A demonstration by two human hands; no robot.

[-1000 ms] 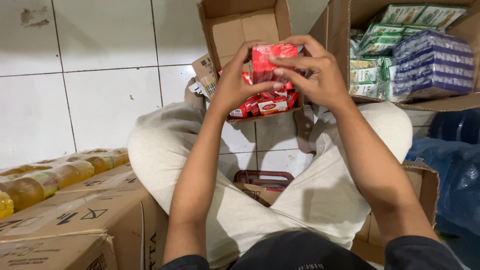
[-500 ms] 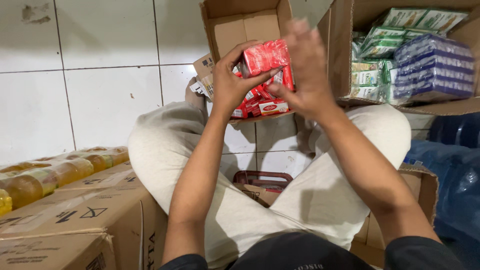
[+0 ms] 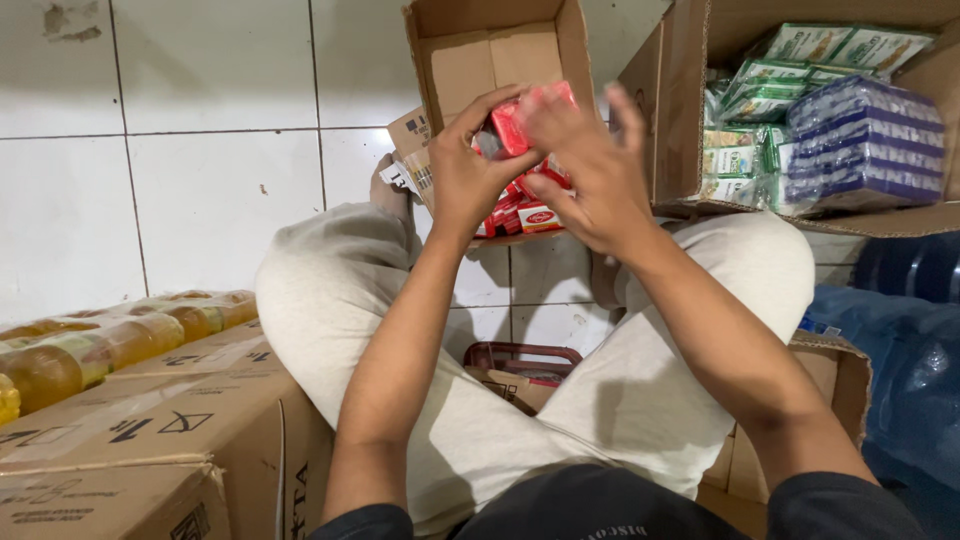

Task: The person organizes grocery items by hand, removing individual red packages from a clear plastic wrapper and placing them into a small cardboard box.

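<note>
Our left hand (image 3: 478,165) and right hand (image 3: 585,160) both hold one red packet (image 3: 512,125) above the open cardboard box (image 3: 490,50) with more red packets (image 3: 528,210).

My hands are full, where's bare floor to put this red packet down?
Bare white tiled floor lies left of the open cardboard box, beyond the yellow bottles. It is crowded to the right: a box of green and blue packs.
</note>
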